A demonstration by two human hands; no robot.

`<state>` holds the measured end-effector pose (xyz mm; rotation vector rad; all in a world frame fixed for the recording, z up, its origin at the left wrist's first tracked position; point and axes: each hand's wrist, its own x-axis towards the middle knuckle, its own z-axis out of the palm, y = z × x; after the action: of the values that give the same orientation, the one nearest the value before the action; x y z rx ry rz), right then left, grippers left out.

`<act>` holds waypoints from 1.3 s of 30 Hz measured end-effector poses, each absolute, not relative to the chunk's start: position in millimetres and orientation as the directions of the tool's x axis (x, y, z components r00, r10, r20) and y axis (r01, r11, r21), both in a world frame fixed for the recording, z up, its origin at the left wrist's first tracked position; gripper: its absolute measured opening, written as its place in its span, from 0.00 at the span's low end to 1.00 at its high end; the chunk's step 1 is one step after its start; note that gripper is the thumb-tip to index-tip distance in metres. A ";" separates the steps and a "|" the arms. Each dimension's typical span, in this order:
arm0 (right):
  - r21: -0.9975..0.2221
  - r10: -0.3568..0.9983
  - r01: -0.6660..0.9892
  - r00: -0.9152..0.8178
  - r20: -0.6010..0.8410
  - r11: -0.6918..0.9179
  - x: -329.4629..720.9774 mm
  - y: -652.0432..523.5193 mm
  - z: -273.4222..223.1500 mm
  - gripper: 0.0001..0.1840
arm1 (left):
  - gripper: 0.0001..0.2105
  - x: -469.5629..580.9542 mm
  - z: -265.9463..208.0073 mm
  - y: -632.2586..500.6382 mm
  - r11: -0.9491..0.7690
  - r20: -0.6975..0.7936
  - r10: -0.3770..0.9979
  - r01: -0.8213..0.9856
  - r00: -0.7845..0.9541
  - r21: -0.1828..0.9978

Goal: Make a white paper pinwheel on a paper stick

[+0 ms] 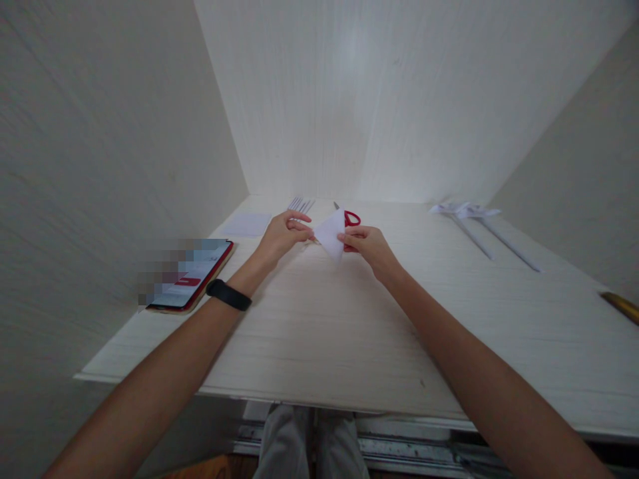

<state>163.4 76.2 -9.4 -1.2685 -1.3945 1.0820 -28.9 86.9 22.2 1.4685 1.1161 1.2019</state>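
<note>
Between my two hands, above the white tabletop, is a folded piece of white paper, roughly triangular. My left hand pinches its left corner between thumb and finger. The right edge of the paper is gripped by my right hand, thumb on the near face. Just behind the paper lie scissors with red handles, partly hidden by it; a blade tip shows beyond. Something thin and pale lies under my left fingertips, too small to make out.
A stack of white paper lies at the back left, near several thin grey sticks. A phone leans by the left wall. Two white paper pinwheel-like shapes on sticks lie at the back right. A gold-coloured object sits far right.
</note>
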 end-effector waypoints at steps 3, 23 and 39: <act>-0.979 0.997 0.191 -0.023 0.071 0.074 163.6 76.5 -8.9 0.11 | 0.15 -29.9 21.3 87.5 -0.173 0.162 0.979 0.081 0.122 0.982; -0.959 0.995 0.267 -0.043 0.087 0.095 167.8 77.2 -11.1 0.11 | 0.14 -30.0 22.4 84.0 -0.153 0.138 0.980 0.098 0.145 0.983; -0.936 0.991 0.325 -0.045 0.125 0.133 176.4 80.8 -6.8 0.10 | 0.11 -29.2 21.0 83.6 -0.181 0.147 0.968 0.159 0.204 0.971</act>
<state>176.4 80.8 -6.8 -1.3338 -1.5270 0.9511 -29.2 83.6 21.0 1.5475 1.1064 1.0929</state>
